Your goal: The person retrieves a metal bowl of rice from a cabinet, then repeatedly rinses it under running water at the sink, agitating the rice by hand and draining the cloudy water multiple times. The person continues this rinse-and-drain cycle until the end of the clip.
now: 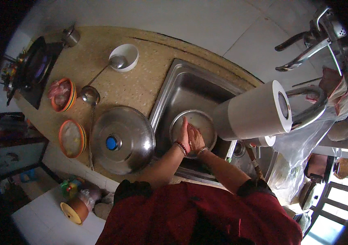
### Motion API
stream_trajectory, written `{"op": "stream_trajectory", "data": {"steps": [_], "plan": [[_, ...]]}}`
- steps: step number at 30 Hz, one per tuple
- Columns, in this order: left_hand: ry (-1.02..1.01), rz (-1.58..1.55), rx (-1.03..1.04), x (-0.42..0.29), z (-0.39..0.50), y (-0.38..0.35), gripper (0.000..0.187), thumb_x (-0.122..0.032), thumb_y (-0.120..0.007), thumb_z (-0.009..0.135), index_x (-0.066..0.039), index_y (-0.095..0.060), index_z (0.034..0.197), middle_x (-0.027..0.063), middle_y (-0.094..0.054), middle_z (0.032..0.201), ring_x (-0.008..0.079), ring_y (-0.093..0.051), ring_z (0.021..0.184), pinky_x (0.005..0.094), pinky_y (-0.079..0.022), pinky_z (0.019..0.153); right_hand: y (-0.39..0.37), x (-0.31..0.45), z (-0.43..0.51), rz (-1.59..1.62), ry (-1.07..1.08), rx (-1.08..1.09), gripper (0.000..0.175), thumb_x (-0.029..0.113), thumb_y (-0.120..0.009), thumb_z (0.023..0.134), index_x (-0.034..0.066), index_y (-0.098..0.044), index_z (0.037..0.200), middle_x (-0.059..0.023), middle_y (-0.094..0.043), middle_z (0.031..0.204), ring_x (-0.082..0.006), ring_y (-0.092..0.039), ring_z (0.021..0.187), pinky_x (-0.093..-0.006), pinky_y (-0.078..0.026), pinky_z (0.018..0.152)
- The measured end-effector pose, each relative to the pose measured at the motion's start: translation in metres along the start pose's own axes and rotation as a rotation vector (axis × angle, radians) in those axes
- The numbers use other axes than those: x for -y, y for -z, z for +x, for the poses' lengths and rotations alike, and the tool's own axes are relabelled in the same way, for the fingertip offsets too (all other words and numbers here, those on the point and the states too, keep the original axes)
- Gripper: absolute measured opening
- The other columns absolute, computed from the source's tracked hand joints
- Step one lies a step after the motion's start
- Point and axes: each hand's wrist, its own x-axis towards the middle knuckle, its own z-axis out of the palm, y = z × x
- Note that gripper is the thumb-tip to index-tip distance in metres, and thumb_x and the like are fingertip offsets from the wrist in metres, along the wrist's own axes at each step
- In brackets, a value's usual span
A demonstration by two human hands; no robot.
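My left hand [183, 136] and my right hand [196, 141] are pressed together above a round metal basin [209, 126], which sits in a stainless steel sink [186, 87]. The left hand is held flat with its fingers pointing away from me, while the right fingers curl against its palm. Whether something small lies between the palms is hidden. Greyish water appears to stand in the basin. Close over its right side hangs a white cylindrical unit [253, 114], beside a curved chrome tap [313, 111].
Left of the sink lies a large metal lid [134, 134] with a blue knob. Beyond it are a ladle [90, 95], a white bowl [133, 55] holding another ladle, and two orange-rimmed bowls [73, 99] [83, 134]. A stove [53, 58] stands far left; utensils [302, 58] hang right.
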Motion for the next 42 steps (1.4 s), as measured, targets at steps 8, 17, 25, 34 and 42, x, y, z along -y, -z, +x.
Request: {"op": "stream_trajectory", "data": {"steps": [8,17,25,34,42], "plan": [[-0.197,0.525,0.007,0.006,0.034,0.041,0.046,-0.05,-0.048,0.093,-0.01,-0.063,0.111,0.012,-0.067,0.105,0.0261,-0.06,0.103,0.0379,-0.045,0.09,-0.067,-0.105,0.008,-0.178,0.238,-0.063,0.052,0.02,-0.059,0.08,0.0019,-0.05,0.128,-0.0207,-0.051,0.131,-0.038,-0.048,0.12,-0.0489,-0.036,0.103],[-0.568,1.714,-0.07,0.014,0.142,0.068,0.029,-0.023,-0.049,0.089,-0.002,-0.067,0.099,0.0202,-0.062,0.112,0.0375,-0.057,0.107,0.0444,-0.048,0.089,-0.02,-0.134,0.018,0.067,-0.188,0.154,0.052,0.02,-0.057,0.082,0.0032,-0.049,0.13,-0.0206,-0.051,0.131,-0.0381,-0.048,0.12,-0.0478,-0.038,0.102],[-0.549,2.011,-0.071,0.035,0.198,0.133,0.028,-0.024,-0.051,0.087,-0.006,-0.07,0.097,0.0178,-0.066,0.104,0.0379,-0.062,0.096,0.0446,-0.049,0.088,-0.028,-0.125,0.016,0.036,-0.316,0.228,0.051,0.02,-0.056,0.083,0.0039,-0.048,0.131,-0.0201,-0.051,0.132,-0.0383,-0.049,0.12,-0.0475,-0.039,0.101],[-0.248,0.514,-0.342,0.062,0.189,0.139,0.037,-0.04,-0.05,0.093,-0.008,-0.069,0.093,0.0095,-0.069,0.094,0.0293,-0.064,0.082,0.0409,-0.049,0.08,-0.049,-0.075,0.034,0.002,-0.335,0.276,0.051,0.021,-0.055,0.084,0.0047,-0.047,0.132,-0.0196,-0.051,0.132,-0.0385,-0.049,0.12,-0.0472,-0.04,0.101],[0.1,-0.071,-0.032,0.022,0.067,0.04,0.061,-0.069,-0.05,0.085,-0.013,-0.062,0.106,0.0038,-0.064,0.105,0.0223,-0.058,0.099,0.0398,-0.046,0.085,-0.019,-0.018,-0.001,0.173,-0.186,-0.001,0.051,0.021,-0.054,0.085,0.0054,-0.046,0.133,-0.0191,-0.051,0.132,-0.0387,-0.05,0.119,-0.0468,-0.04,0.1]]}}
